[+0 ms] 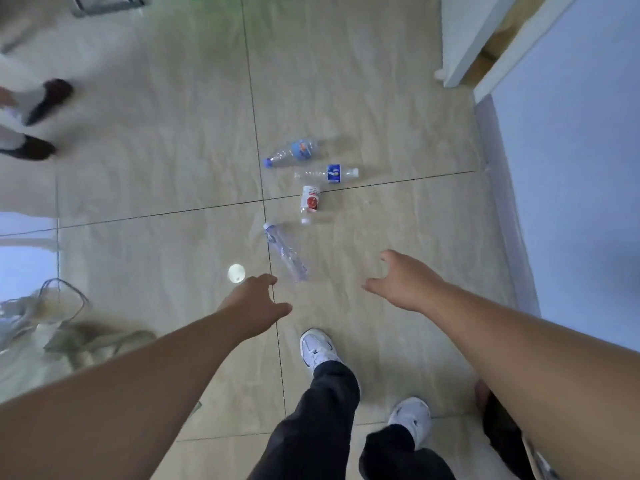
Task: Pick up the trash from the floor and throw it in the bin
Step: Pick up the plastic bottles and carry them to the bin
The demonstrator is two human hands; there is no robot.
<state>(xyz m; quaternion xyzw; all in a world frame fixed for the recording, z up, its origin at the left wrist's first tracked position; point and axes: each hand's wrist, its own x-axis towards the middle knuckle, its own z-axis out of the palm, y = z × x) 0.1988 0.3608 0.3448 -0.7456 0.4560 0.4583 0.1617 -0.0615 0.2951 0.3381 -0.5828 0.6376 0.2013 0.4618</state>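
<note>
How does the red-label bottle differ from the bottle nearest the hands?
The red-label bottle looks short, with a white cap; the nearest bottle is longer, with no label visible. The red-label one lies with its cap towards the person; the nearest one's cap points away. Both are clear plastic, lying on the floor.

bottle labels [334, 173] blurred, no readable text

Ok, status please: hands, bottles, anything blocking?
Left hand and right hand open, empty. Nearest clear plastic bottle lies on tiled floor. Nothing blocking.
</note>
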